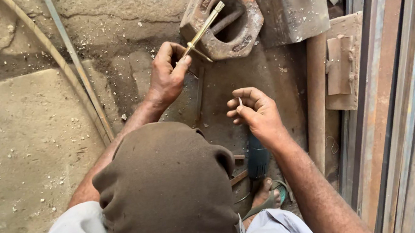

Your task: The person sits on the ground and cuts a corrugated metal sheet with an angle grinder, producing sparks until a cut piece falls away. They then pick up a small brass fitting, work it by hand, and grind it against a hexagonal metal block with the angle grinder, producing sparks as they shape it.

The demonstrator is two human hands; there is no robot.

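The left hand is closed around the lower end of a slim brass-coloured tool, thumb pressed on top. The tool's long axis runs on a slant, up and to the right, its squared tip lying over the hole of a heavy rusted hexagonal block. A short cross-piece juts from the shaft just above the fingers. The block sits on the concrete floor and has raised lettering round its rim, too worn to matter.

The right hand hovers lower and to the right, well apart from the left, fingers curled and pinching one tiny pale pin — thin, held roughly upright between thumb and forefinger. Below that hand a dark blue-green power tool body lies on the floor, pointing towards a foot in a green sandal.

Further out, one rusty round bar stands just right of the hand, with a small rusted hinged plate beside it. Two thin rods lie side by side across the floor on the left — both slanting down towards the arm. Long rusted steel sections fill the right edge.
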